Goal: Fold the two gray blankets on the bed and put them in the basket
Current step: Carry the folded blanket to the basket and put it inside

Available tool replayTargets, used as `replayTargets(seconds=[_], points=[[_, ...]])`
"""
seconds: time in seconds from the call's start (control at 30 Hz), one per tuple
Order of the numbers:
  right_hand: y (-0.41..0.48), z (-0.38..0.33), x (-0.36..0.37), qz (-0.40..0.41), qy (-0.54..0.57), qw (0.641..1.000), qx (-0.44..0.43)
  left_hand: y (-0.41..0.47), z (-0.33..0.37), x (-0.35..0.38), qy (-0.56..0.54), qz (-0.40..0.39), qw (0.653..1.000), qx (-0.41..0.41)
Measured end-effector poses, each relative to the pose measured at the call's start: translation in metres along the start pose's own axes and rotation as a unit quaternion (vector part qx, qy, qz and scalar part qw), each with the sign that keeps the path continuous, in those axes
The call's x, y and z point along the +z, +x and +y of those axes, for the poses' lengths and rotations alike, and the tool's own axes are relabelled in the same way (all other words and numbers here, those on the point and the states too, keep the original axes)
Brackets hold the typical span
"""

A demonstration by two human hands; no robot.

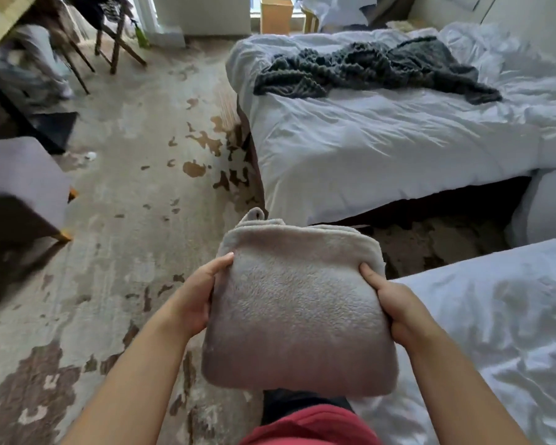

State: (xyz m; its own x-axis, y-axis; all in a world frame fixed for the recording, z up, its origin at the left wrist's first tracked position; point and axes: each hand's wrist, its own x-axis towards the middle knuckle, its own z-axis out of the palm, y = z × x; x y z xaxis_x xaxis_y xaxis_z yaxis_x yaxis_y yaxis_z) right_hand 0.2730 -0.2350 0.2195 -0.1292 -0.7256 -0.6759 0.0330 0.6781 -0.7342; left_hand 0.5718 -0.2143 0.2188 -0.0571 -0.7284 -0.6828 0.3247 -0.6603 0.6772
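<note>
The left grip (199,293) comes in with forearm outstretched, thumb on top of the folded gray blanket (296,309), fingers hidden beneath. The blanket is held up in the air beside the bed (366,149). The right grip (398,311) clasps the opposite edge, thumb pressed on top. Farther right, the dark knit blanket (376,69) sprawls unfolded on the bed.

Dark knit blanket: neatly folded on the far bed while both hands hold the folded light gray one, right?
Head view: the dark knit blanket lies crumpled, not folded, on the far bed; left hand and right hand hold the folded light gray blanket.
</note>
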Motion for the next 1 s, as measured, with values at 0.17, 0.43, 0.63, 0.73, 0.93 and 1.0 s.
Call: replayTargets(seconds=[0.17,0.43,0.63,0.73,0.93,1.0], points=[[0.100,-0.105,0.078,-0.107,0.010,0.994,0.035,0.056,0.091,-0.023,-0.055,0.097,0.994,0.010],[0.207,-0.225,0.184,-0.217,-0.024,0.974,0.060,0.134,0.213,-0.072,-0.119,0.178,0.977,0.020],[0.296,-0.296,0.262,-0.238,-0.024,0.970,0.045,0.241,0.309,-0.130,-0.103,0.177,0.979,-0.001],[0.338,-0.342,0.299,-0.186,-0.018,0.982,0.024,0.304,0.375,-0.151,-0.075,0.139,0.987,-0.014],[0.400,-0.428,0.360,-0.065,0.058,0.996,0.014,0.409,0.504,-0.168,-0.004,0.065,0.998,-0.015],[0.414,-0.449,0.376,-0.041,0.069,0.997,0.016,0.437,0.538,-0.171,0.004,0.059,0.998,-0.016]])
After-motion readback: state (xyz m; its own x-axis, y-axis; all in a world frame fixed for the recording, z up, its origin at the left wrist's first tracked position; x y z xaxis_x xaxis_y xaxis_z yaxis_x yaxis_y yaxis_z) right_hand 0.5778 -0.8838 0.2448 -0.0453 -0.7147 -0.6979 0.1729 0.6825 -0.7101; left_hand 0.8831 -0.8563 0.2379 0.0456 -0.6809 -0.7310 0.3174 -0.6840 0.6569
